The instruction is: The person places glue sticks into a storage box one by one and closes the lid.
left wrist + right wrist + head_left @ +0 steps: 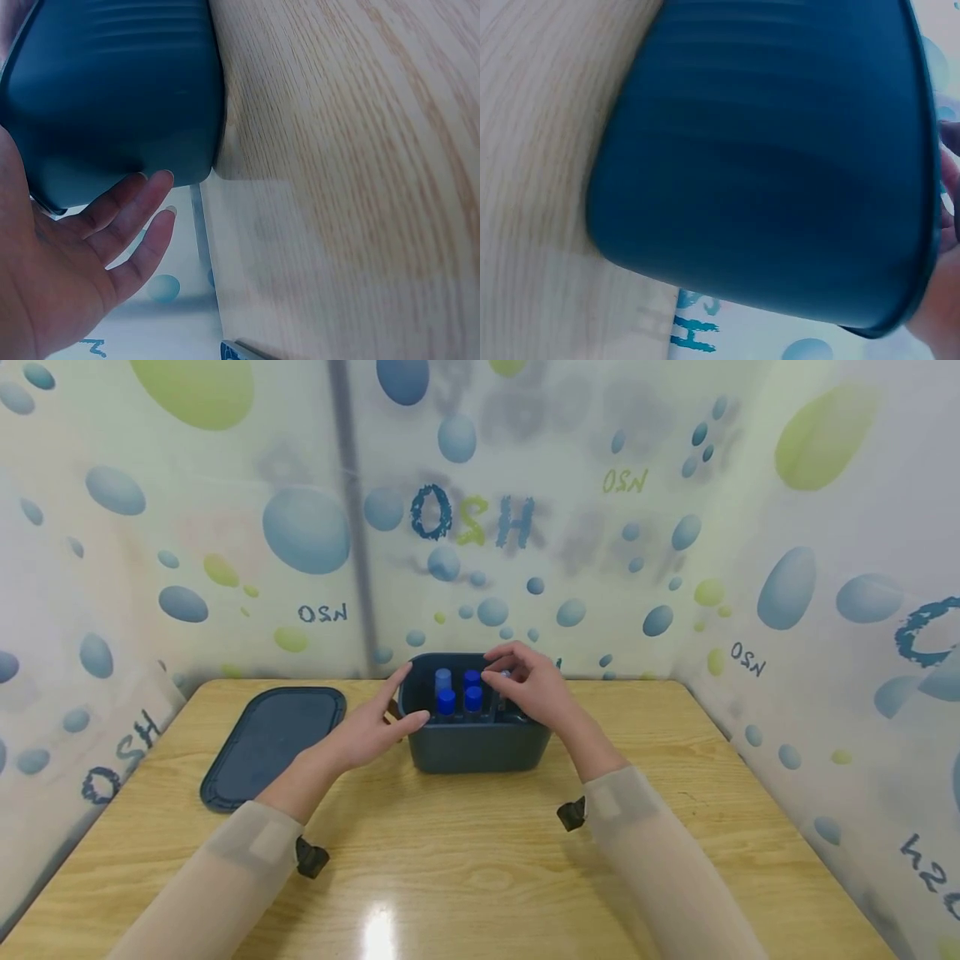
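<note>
A dark blue-green bin [480, 747] stands on the table, holding several bottles with blue caps [473, 697] in its left part. My left hand [367, 731] is at the bin's left end, thumb by the near rim; in the left wrist view its fingertips [161, 180] lie loosely against the end wall. Over the bin's right part reaches my right hand [536, 685], thumb and fingers bent around a small clear-topped item [504, 678]. Whether they pinch it cannot be made out. In the right wrist view the bin wall hides most of that hand.
Left of the bin, a dark flat lid [281, 743] lies on the wooden table [450, 860]. A patterned curtain [570, 527] hangs right behind the table's far edge and along both sides. A divider splits the bin's inside.
</note>
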{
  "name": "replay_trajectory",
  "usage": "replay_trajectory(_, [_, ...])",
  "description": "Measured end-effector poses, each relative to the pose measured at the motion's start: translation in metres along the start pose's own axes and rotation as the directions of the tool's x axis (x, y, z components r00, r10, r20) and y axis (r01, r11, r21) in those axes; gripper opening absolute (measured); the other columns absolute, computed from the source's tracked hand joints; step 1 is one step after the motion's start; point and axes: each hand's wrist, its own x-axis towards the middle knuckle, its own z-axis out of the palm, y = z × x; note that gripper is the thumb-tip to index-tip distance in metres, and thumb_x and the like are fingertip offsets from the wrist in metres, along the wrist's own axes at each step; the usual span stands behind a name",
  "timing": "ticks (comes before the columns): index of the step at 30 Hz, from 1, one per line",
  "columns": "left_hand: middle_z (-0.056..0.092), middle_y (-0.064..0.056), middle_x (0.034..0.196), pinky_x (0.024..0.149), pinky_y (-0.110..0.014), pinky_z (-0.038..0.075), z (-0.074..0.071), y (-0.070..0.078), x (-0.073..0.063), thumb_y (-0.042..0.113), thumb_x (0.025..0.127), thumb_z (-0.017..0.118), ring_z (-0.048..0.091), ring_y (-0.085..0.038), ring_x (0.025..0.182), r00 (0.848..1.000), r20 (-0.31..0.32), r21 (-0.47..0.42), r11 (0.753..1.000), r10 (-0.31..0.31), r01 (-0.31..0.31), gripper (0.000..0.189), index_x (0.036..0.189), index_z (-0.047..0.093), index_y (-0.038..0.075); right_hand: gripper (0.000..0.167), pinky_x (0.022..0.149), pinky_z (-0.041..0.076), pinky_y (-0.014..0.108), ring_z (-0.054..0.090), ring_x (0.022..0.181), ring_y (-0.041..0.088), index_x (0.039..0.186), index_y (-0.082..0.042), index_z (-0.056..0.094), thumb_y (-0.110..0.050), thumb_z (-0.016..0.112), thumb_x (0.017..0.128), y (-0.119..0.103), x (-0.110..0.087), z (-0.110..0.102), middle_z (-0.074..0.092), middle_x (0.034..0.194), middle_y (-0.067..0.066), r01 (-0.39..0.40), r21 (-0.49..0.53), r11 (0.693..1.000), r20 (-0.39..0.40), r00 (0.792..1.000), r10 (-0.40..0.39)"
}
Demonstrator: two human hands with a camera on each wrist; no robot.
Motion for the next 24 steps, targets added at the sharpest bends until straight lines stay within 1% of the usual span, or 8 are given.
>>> replay_trajectory(3, [0.068,-0.015,0.121,0.081,-0.040,0.059,0.000,0.000,-0.001,0.071,0.106,0.057,0.074,-0.034,0.102,1.000,0.000,-0.002,1.000,0.006,-0.006,0.096,0.177,-0.001,0.041,0.037,0.086,0.059,0.042,0.071,0.097,0.035,0.141,-0.010,0.068,-0.029,0.072,0.109,-0.002,-0.003,-0.006,0.075,0.123,0.009,0.034,-0.005,0.999,-0.017,0.999,-0.034])
replay_trajectory(5, [0.068,-0.015,0.122,0.081,-0.040,0.059,-0.001,0.000,-0.002,0.070,0.106,0.057,0.074,-0.033,0.101,1.000,0.001,0.001,1.000,0.008,-0.008,0.096,0.177,-0.002,0.041,0.037,0.087,0.058,0.042,0.070,0.097,0.029,0.141,-0.012,0.069,-0.030,0.072,0.109,-0.002,-0.006,-0.011,0.075,0.124,0.008,0.038,-0.013,0.999,-0.018,0.999,-0.038])
replay_trajectory(7, [0.069,-0.015,0.122,0.081,-0.039,0.059,-0.001,0.000,-0.002,0.070,0.107,0.056,0.074,-0.033,0.102,1.000,-0.001,0.006,1.000,0.005,-0.005,0.096,0.177,-0.002,0.042,0.037,0.087,0.057,0.041,0.068,0.098,0.027,0.142,-0.013,0.069,-0.030,0.072,0.108,-0.001,-0.010,-0.017,0.074,0.125,0.008,0.042,-0.023,0.999,-0.020,0.999,-0.043])
replay_trajectory(9, [0.068,-0.014,0.122,0.081,-0.039,0.059,-0.001,-0.001,-0.002,0.071,0.106,0.056,0.074,-0.033,0.102,1.000,0.001,0.008,1.000,0.004,-0.004,0.096,0.177,-0.002,0.042,0.038,0.087,0.056,0.042,0.066,0.097,0.026,0.142,-0.014,0.069,-0.030,0.073,0.107,0.003,-0.015,-0.023,0.073,0.125,0.009,0.038,-0.037,0.999,-0.029,0.999,-0.039])
replay_trajectory(12, [0.068,-0.013,0.121,0.081,-0.040,0.059,-0.001,-0.001,-0.002,0.072,0.106,0.056,0.073,-0.034,0.103,1.000,0.001,0.003,1.000,-0.004,0.004,0.096,0.177,-0.002,0.043,0.041,0.085,0.053,0.042,0.063,0.098,0.027,0.143,-0.012,0.068,-0.030,0.075,0.107,0.011,-0.025,-0.034,0.070,0.127,0.012,0.028,-0.074,0.997,-0.048,0.998,-0.032])
replay_trajectory(16, [0.068,-0.013,0.121,0.081,-0.040,0.059,-0.001,0.001,-0.001,0.073,0.105,0.056,0.073,-0.035,0.103,1.000,0.005,0.004,1.000,-0.012,0.012,0.097,0.177,-0.002,0.044,0.047,0.088,0.051,0.043,0.061,0.105,0.029,0.147,-0.009,0.065,-0.031,0.075,0.106,0.023,-0.037,-0.052,0.064,0.137,0.017,-0.005,-0.109,0.994,-0.051,0.999,-0.001])
replay_trajectory(21, [0.067,-0.014,0.121,0.081,-0.040,0.059,-0.001,0.001,-0.001,0.073,0.105,0.057,0.073,-0.034,0.102,1.000,0.005,0.003,1.000,-0.013,0.013,0.098,0.177,-0.002,0.042,0.055,0.089,0.051,0.044,0.060,0.112,0.030,0.155,-0.011,0.060,-0.032,0.075,0.106,0.038,-0.047,-0.068,0.059,0.146,0.019,-0.039,-0.137,0.990,-0.018,0.999,0.037])
replay_trajectory(24, [0.067,-0.014,0.121,0.080,-0.040,0.058,-0.001,0.001,-0.001,0.073,0.105,0.056,0.073,-0.034,0.102,1.000,0.005,0.005,1.000,-0.013,0.013,0.098,0.177,-0.002,0.042,0.060,0.090,0.053,0.044,0.060,0.114,0.030,0.159,-0.013,0.056,-0.034,0.075,0.106,0.047,-0.051,-0.075,0.059,0.148,0.020,-0.061,-0.165,0.984,0.011,0.998,0.064])
